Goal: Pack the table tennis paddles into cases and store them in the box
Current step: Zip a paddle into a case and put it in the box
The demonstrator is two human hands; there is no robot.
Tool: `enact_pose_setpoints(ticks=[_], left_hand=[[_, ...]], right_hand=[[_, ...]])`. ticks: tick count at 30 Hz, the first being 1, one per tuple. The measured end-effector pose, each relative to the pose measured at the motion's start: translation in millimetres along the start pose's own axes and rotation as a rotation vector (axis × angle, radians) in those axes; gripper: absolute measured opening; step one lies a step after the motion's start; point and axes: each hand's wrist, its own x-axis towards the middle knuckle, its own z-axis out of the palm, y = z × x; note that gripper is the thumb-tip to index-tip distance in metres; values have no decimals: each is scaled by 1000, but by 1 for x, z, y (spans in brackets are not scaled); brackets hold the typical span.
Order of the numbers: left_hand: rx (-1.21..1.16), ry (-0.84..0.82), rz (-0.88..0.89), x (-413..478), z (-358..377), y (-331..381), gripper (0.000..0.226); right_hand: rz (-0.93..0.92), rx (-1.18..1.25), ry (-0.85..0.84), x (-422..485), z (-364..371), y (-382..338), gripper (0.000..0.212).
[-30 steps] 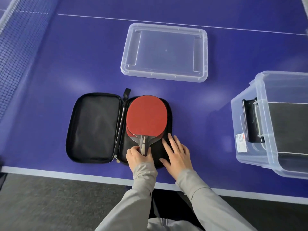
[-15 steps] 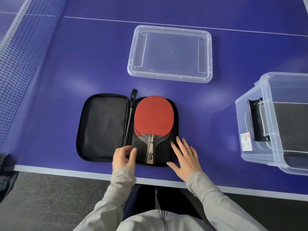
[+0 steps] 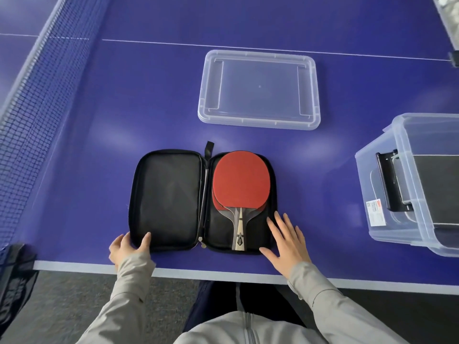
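A black zip case [image 3: 166, 199] lies open flat on the blue table near its front edge. Two red paddles [image 3: 239, 181] lie stacked in its right half, handles toward me. My left hand [image 3: 128, 247] grips the near left corner of the case's empty left flap, thumb on the inside. My right hand [image 3: 285, 238] rests flat with straight fingers on the case's near right edge, beside the paddle handle. The clear storage box [image 3: 387, 189] stands at the right with a black case inside it.
The box's clear lid [image 3: 259, 120] lies upside down on the table behind the case. The net [image 3: 27, 115] runs along the left. The table's front edge [image 3: 223, 273] is just under my wrists.
My left hand let go of the paddle handle and moved left to the near corner of the case's left flap. The right hand stayed at the case's right edge.
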Motion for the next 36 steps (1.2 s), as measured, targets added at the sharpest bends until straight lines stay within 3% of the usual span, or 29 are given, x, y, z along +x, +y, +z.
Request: enact_pose_setpoints(ticks=[4,8,12,16,19,23,25,28,32,36], left_hand=[[-365,-71,48,-21,-22,4,39],[-530,-123,218,-59,-41,25,57],[-365,-163,704,-104,-31,53,54],[-110,-317,1055,-139,10,66,53],[25,-381,1190,-156,38,70,52],[90,-452,1259,-160,55,76,46],[89,-434,1177,-148,56,78,49],[86,-342,738,-109,59,84,67],[-103,-588,174,-63,64,108,83],[-166,-716,-40,-49,76,128,71]], right_hand=[[10,-12,-6,0,-2,-2,77],[9,-19,-25,-1,-6,-2,76],[-37,226,30,-5,-27,-6,67],[55,785,353,-5,-67,-33,37],[167,1070,400,4,-87,-55,28],[310,1039,370,16,-83,-60,37],[382,1019,374,21,-77,-56,39],[473,1014,329,29,-67,-46,39],[521,1042,303,33,-58,-39,44],[423,1015,309,31,-55,-39,59]])
